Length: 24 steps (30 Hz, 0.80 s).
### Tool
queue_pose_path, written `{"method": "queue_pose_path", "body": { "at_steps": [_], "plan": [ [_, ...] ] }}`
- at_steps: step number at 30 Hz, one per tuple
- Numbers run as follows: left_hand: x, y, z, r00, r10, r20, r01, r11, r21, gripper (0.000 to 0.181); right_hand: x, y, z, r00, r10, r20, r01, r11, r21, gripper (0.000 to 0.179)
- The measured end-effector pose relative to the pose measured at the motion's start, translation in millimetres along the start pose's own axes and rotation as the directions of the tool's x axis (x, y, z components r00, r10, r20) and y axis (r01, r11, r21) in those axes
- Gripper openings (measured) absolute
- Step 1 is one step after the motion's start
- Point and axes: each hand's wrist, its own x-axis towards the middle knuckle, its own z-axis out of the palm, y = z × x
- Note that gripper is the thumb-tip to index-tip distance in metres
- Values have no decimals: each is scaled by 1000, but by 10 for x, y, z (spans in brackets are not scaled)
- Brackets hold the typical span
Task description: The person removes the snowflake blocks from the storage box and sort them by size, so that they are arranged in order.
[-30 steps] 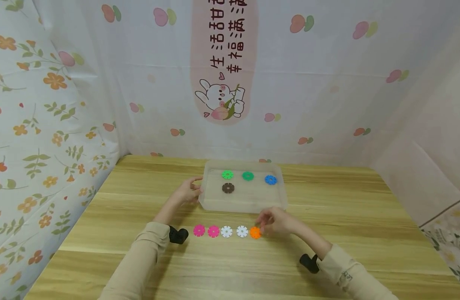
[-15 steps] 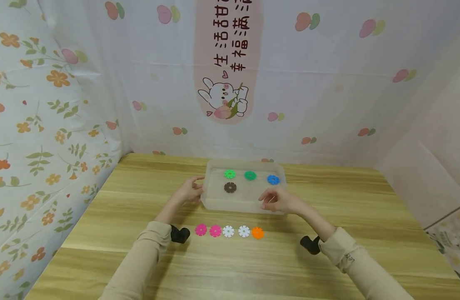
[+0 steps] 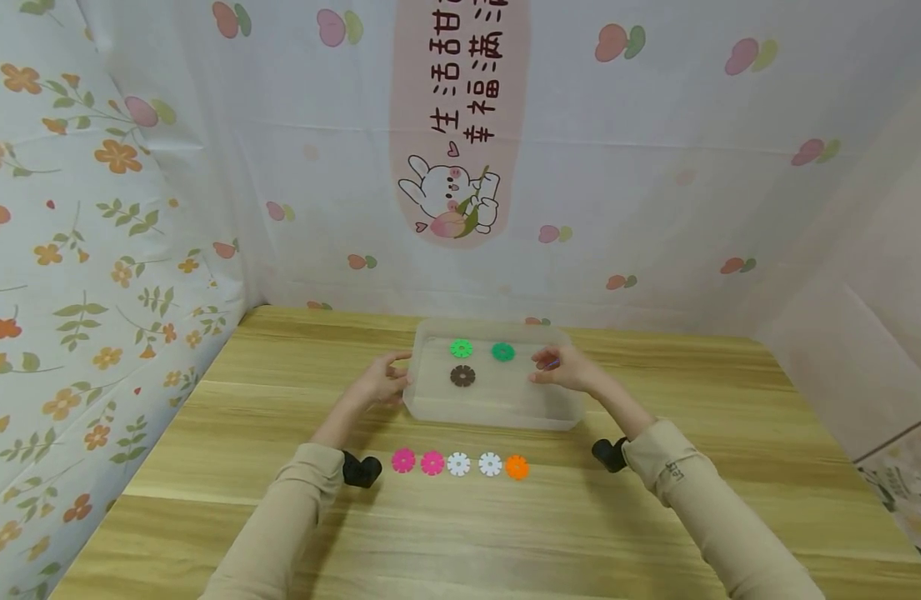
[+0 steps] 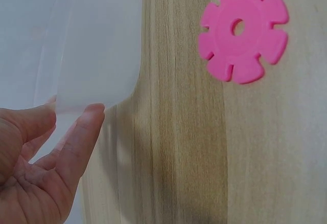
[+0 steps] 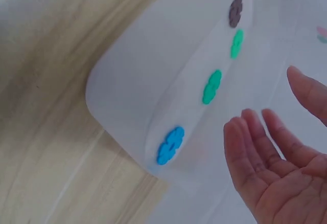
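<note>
Blue is the disc [image 5: 170, 146] near my right hand [image 5: 286, 162]: in the right wrist view it lies in the box [image 3: 498, 412], apart from the fingertips, thumb and fingers spread wide. In the head view I see only a sliver of it between them. My left hand [image 4: 48, 155] pinches the box's left end. The brown disc [image 3: 463, 376] lies farther left inside.

Both forearms [image 3: 268, 529] reach forward; the left hand [image 3: 380, 382] pinches between thumb and fingers, the right hand's [image 3: 568, 368] thumb standing apart from its fingertips.
</note>
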Motion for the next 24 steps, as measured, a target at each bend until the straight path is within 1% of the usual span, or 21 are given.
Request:
{"method": "queue_pose_path", "body": {
  "at_steps": [3, 7, 9, 12, 15, 17, 20, 22, 24],
  "plan": [
    [-7, 7, -2, 1000, -8, -5, 8, 1000, -6, 53, 87, 16, -32, 999, 39, 12, -38, 999, -35, 51],
    [-22, 19, -1, 1000, -16, -11, 15, 1000, -12, 53, 185, 51, -54, 991, 125, 44, -121, 989, -80, 61],
    [-27, 22, -2, 1000, -15, -10, 15, 1000, -10, 53, 233, 75, -55, 985, 167, 45, -162, 982, -97, 65],
    [-24, 18, -3, 1000, -13, -10, 13, 1000, -9, 53, 283, 110, -42, 978, 205, 32, -200, 971, -132, 70],
    [-17, 9, -6, 1000, -12, -5, 12, 1000, -6, 53, 331, 152, -22, 975, 221, 12, -216, 962, -170, 73],
    [-16, 7, -6, 1000, -15, -6, 15, 1000, -10, 53, 370, 185, -2, 973, 231, 2, -227, 958, -173, 73],
    [-22, 13, -7, 1000, -18, -8, 18, 1000, -11, 53, 451, 239, 42, 976, 217, -24, -217, 958, -186, 72],
    [-23, 15, -8, 1000, -21, -12, 21, 1000, -12, 53, 490, 256, 77, 977, 209, -32, -211, 952, -223, 72],
    [-24, 13, -8, 1000, -21, -16, 21, 1000, -8, 53, 525, 266, 117, 978, 204, -35, -205, 934, -292, 69]
  ]
}}
